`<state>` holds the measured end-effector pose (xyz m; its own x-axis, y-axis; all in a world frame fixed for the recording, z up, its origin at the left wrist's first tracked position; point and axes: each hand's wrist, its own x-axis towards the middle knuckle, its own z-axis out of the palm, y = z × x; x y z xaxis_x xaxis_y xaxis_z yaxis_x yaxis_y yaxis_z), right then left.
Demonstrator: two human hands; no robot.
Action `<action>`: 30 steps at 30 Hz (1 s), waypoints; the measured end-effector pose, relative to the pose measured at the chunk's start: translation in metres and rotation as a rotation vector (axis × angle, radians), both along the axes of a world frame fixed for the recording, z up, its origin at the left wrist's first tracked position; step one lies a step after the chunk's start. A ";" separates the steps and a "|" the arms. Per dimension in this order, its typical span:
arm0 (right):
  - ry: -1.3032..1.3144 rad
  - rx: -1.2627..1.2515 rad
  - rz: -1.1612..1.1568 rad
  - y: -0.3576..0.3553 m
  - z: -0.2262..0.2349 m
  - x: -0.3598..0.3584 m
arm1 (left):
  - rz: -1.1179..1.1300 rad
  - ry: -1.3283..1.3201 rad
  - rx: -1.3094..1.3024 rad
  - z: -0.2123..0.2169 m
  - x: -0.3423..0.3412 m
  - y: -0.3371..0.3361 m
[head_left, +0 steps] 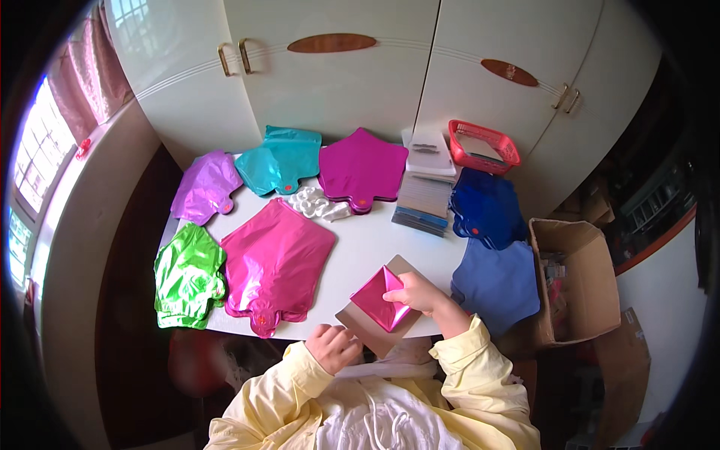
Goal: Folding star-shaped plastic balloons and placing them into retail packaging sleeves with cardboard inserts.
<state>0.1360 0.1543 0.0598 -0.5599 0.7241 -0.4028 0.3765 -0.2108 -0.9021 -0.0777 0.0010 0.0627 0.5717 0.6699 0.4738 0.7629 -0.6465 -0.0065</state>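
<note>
My right hand (420, 294) grips a folded pink foil balloon (375, 296), its thumb pressed on top. The balloon lies against a grey-brown piece of card (394, 337), tilted above the table's front edge. Close to the card's lower left edge is my left hand (334, 349), fingers curled; whether anything is in them is hidden. Left of my hands lies a stack of flat pink star-shaped foil balloons (281, 255). On the right, a light blue sheet-like piece (499, 285) hangs at the table edge.
Around the white table (360, 247) lie green (187, 270), lilac (206, 184), teal (281, 161), magenta (364, 169) and dark blue (487, 206) foil balloons. White crumpled foil (319, 202), a stack of packets (424, 199) and a red basket (484, 146) are further back. A cardboard box (574, 281) stands right.
</note>
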 end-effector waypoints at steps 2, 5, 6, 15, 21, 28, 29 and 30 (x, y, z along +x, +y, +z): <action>0.025 -0.023 -0.011 -0.005 0.010 0.000 | -0.055 -0.023 0.022 -0.010 0.004 -0.003; -0.021 0.016 -0.008 -0.014 0.025 0.000 | -0.021 -0.057 0.030 -0.017 0.013 -0.003; -0.034 0.052 -0.010 -0.017 0.026 0.001 | -0.010 -0.075 0.035 -0.019 0.016 -0.003; 0.018 0.002 -0.132 -0.034 -0.002 0.029 | -0.046 -0.138 0.074 -0.025 0.037 0.006; 0.011 -0.012 -0.151 -0.033 0.002 0.025 | -0.112 -0.135 0.015 -0.024 0.040 0.018; 0.000 0.004 -0.100 -0.026 0.000 0.020 | -0.073 -0.023 -0.076 -0.020 0.033 0.021; -0.017 0.013 -0.085 -0.023 0.001 0.017 | -0.051 -0.011 -0.101 -0.016 0.032 0.020; -0.014 0.005 -0.062 -0.019 0.000 0.013 | -0.022 0.002 -0.125 -0.013 0.029 0.020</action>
